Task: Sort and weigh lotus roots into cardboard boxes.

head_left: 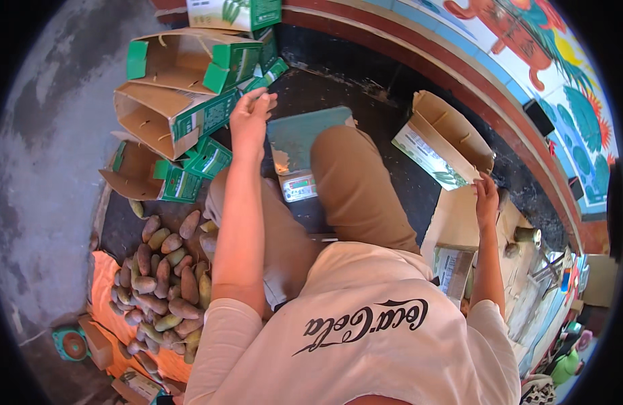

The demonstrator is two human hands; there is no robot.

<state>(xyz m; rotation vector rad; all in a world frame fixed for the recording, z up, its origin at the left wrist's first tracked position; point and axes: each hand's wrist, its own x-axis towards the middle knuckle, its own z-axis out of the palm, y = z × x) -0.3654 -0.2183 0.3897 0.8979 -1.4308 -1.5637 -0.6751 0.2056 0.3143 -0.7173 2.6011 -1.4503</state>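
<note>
My left hand (249, 125) is raised beside the stacked green-and-brown cartons (203, 125), its fingers loosely bent and apart, with nothing visible in them. At the right, my right hand (487, 196) has its fingertips closed at the near corner of an open cardboard box (429, 145). That box has a white printed side with green leaves; no contents show from here. Between my knees is a weighing scale (291, 138) with a flat, worn platform and a small display panel, its platform bare. My right knee covers part of it.
Many elongated red-green fruits, apparently mangoes (164, 277), lie heaped on an orange sheet (103, 270) at the left. Flattened cardboard (453, 212) and a can (527, 235) lie on the right. A painted wall (514, 67) bounds the far right side.
</note>
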